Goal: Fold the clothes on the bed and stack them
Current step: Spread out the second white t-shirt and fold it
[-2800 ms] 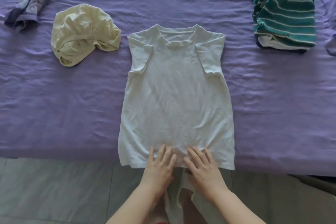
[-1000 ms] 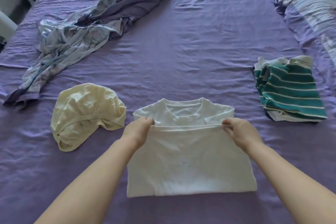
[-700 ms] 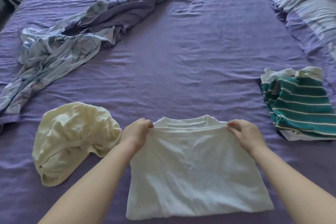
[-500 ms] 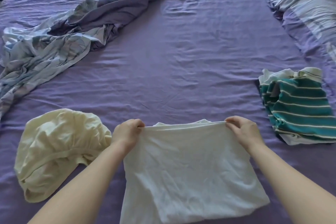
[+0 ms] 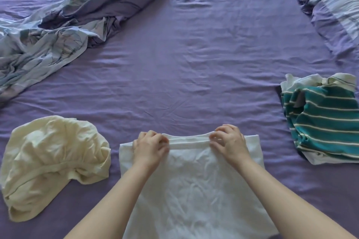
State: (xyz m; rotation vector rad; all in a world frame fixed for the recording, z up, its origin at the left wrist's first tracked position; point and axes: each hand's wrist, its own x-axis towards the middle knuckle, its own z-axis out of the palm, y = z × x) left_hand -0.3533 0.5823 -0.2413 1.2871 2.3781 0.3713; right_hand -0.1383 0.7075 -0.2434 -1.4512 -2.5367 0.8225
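Head view, looking down over the bed (image 5: 194, 64), purple sheet, creased throughout.

I see the white T-shirt (image 5: 194, 190) lying flat on the sheet at the near edge, centre of frame, folded over on itself so that a doubled edge runs across its far side. My left hand (image 5: 149, 145) sits on the left part of that far edge, knuckles up, fingers curled down onto the cloth and pinching the folded edge. My right hand (image 5: 229, 141) does likewise on the right part, fingers bent and gripping the same edge. Both forearms run over the shirt from the bottom of frame. A strip of the doubled edge shows between the two hands.

Left of the shirt, close by, with purple sheet showing between them: a pale yellow garment (image 5: 52, 163), bunched in a loose heap, unfolded.

Right of the shirt, well apart, near the frame edge: a green-and-white striped garment (image 5: 324, 120), folded roughly, lying on top of some white fabric; I cannot tell how many pieces are under it.

Far left: a crumpled blue patterned blanket (image 5: 58, 33) stretching diagonally toward top centre. Far right corner: a pillow (image 5: 334, 0) in a similar pattern.
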